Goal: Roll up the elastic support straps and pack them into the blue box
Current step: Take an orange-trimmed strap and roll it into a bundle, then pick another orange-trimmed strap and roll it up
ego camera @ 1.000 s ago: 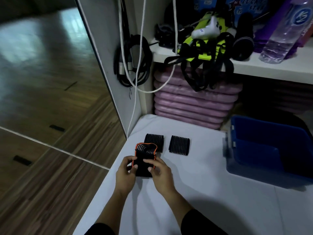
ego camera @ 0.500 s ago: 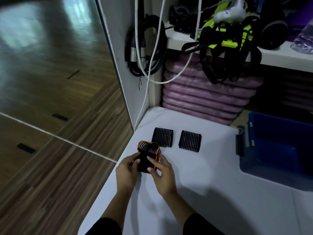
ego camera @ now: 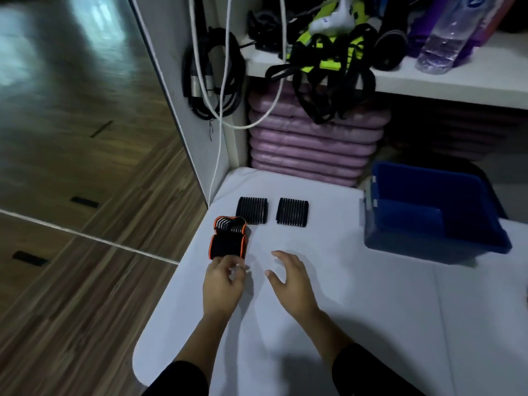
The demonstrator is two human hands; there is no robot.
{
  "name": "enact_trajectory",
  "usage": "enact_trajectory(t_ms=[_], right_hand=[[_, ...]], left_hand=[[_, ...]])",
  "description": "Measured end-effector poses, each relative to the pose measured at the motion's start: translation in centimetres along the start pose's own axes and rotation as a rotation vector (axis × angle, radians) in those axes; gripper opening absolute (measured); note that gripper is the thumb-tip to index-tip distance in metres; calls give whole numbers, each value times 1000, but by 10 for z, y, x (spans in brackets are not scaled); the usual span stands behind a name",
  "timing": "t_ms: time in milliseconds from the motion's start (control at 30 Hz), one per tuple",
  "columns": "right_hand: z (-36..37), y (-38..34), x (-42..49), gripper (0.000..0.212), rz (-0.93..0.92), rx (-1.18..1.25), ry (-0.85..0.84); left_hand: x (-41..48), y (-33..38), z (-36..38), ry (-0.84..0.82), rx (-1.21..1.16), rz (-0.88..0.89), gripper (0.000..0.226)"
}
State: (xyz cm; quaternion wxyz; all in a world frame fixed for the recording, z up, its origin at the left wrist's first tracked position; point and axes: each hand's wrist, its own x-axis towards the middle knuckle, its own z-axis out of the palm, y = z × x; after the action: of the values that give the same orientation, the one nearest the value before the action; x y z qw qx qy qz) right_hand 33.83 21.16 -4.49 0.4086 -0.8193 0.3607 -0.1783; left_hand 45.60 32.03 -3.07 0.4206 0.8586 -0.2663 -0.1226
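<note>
A black elastic strap with orange edging lies partly rolled near the left edge of the white table. My left hand is just below it, fingertips at its near end, fingers curled; whether it still grips the strap I cannot tell. My right hand hovers open to the right of the strap, touching nothing. Two black ribbed pieces lie farther back, a left ribbed piece and a right ribbed piece. The blue box stands at the right, open.
A shelf behind holds a clear bottle and black-and-yellow straps. Pink mats are stacked under it. Cables hang at the left, beside a mirror wall.
Both hands were on the strap before. My right hand has let go and moved right and open; my left hand has slid back to the strap's near end.
</note>
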Motion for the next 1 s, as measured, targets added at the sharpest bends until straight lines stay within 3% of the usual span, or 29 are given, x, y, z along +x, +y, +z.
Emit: enact_trajectory(t_ms=[200, 467, 700, 800, 867, 1000], right_hand=[[-70, 44, -62, 49, 171, -143, 72], [-182, 112, -142, 51, 357, -186, 351], [-286, 182, -198, 37, 405, -229, 624], [-322, 209, -219, 32, 534, -229, 604], [-338, 222, -229, 34, 613, -240, 500], [-348, 242, -243, 39, 651, -216, 322]], left_hand=[[-42, 27, 57, -294, 31, 78, 17], [-115, 130, 171, -574, -86, 200, 14], [-188, 218, 266, -804, -117, 269, 18], [-214, 246, 297, -852, -119, 279, 19], [-229, 259, 316, -913, -55, 312, 24], [-251, 263, 352, -923, 275, 590, 47]])
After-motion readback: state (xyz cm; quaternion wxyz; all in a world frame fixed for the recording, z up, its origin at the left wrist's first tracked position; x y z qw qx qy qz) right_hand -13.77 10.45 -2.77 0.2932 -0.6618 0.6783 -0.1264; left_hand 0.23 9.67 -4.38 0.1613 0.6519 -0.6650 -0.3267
